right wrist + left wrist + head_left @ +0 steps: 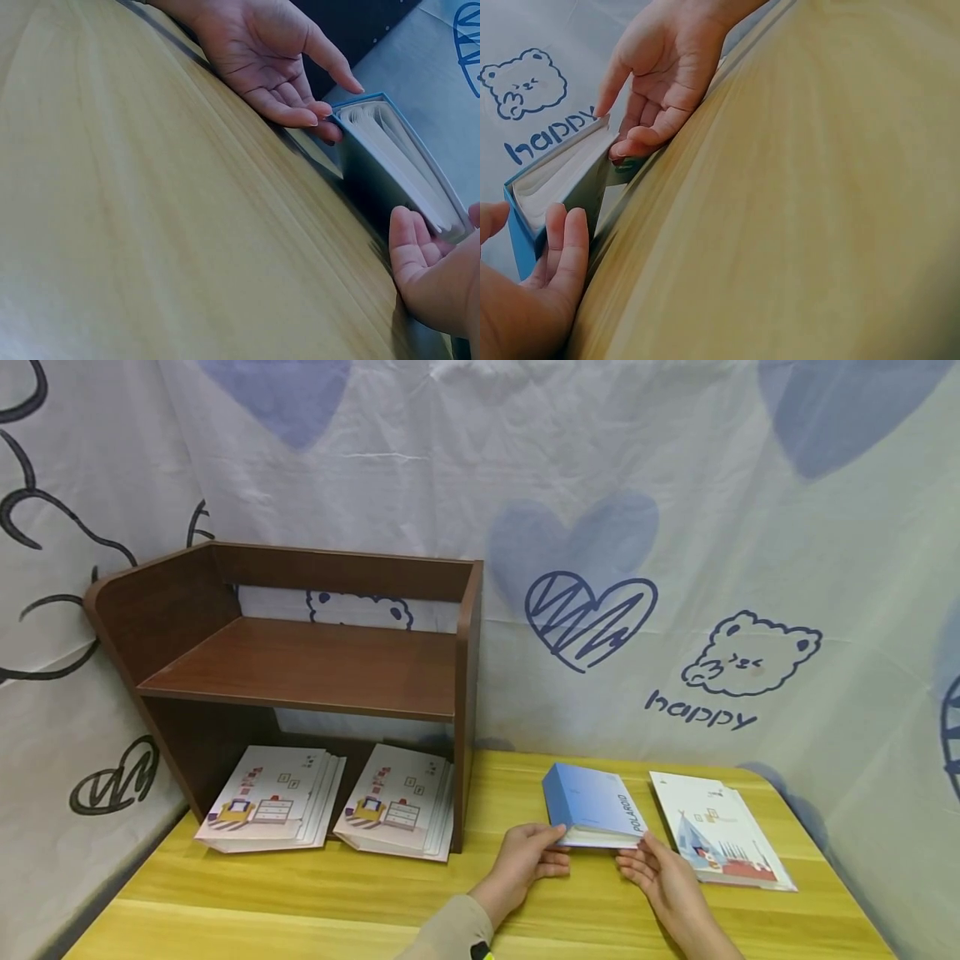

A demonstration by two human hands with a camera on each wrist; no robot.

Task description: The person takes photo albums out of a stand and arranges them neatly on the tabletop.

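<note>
A blue photo album (592, 802) marked POLAROID lies nearly flat between my two hands, its near edge raised off the table. My left hand (521, 868) pinches the near left corner, thumb on the cover and fingers below. At the near right corner, my right hand (663, 881) holds it the same way. White page edges of the album (562, 176) face me in the left wrist view. In the right wrist view, the album (367, 161) shows its pages between both covers, with the right hand's fingers (409, 244) under it.
A white illustrated album (712, 831) lies right of my right hand. To the left stands a dark brown two-tier shelf (322, 664); two white albums, one left (273, 793) and one right (397, 797), lie in its lower level. A printed cloth (570, 468) hangs behind the wooden table (300, 910).
</note>
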